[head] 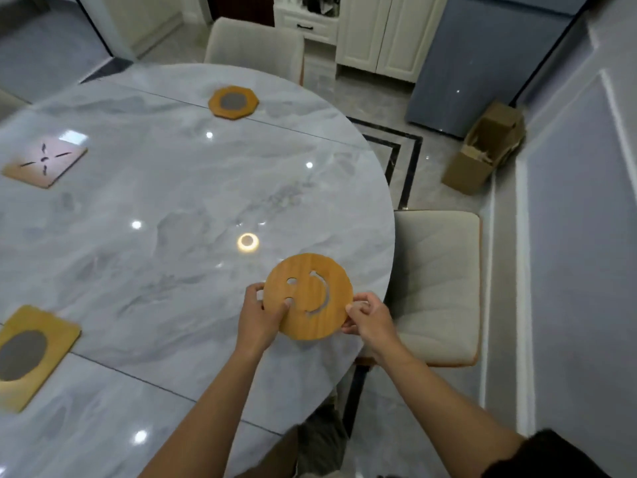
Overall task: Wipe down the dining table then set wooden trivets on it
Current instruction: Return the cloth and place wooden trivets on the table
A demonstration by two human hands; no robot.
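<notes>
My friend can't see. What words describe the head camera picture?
A left hand and right hand hold a round smiley-face trivet at the edge of a marble table. An octagonal trivet, a square trivet and a rectangular trivet lie on it.

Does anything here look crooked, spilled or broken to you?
Nothing looks spilled or broken. The round trivet, held near the right edge of the table, has its smiley face turned sideways, eyes to the left and mouth to the right. On the floor beyond, an open cardboard box sits tilted by the wall.
</notes>
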